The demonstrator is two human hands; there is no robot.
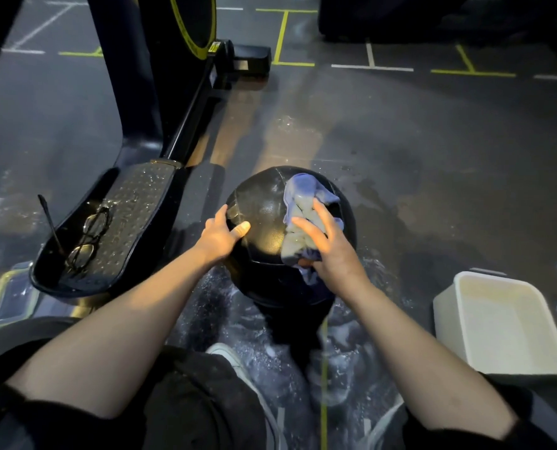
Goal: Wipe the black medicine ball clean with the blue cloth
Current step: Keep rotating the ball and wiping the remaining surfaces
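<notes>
A person crouched over one black ball (pixel 264 222) resting on the wet gym floor (pixel 400 141), just ahead of their shoes and well in from every edge of the marked-out area. The left hand (pixel 220 237) lay flat against the ball's left side, fingers spread and thumb pressed on top, bracing without closing around anything. The right hand (pixel 329 251) gripped one bunched blue cloth (pixel 306 219), fingers curled into its folds and pushing it onto the ball's upper right face.

The cloth looked soaked and soapy, and water and suds were pooled on the floor around and under the ball. That seemed the main hazard: a slick, round ball held only by an open palm could roll or spin away under a hard stroke, most likely toward the left where the brace was lightest. Wet footing near the shoes could also have given way. The lower half of the ball sat out of reach against the floor, so it would have stayed dirty unless turned.

One pair of glasses (pixel 88 237) lay on the pedal (pixel 134 203) of an exercise machine to the left, near enough to catch splashes or a rolling ball. One white tub (pixel 459 306) stood at the right, close to the person's right forearm, where a backward elbow might have knocked it. Two bare arms were in view.
</notes>
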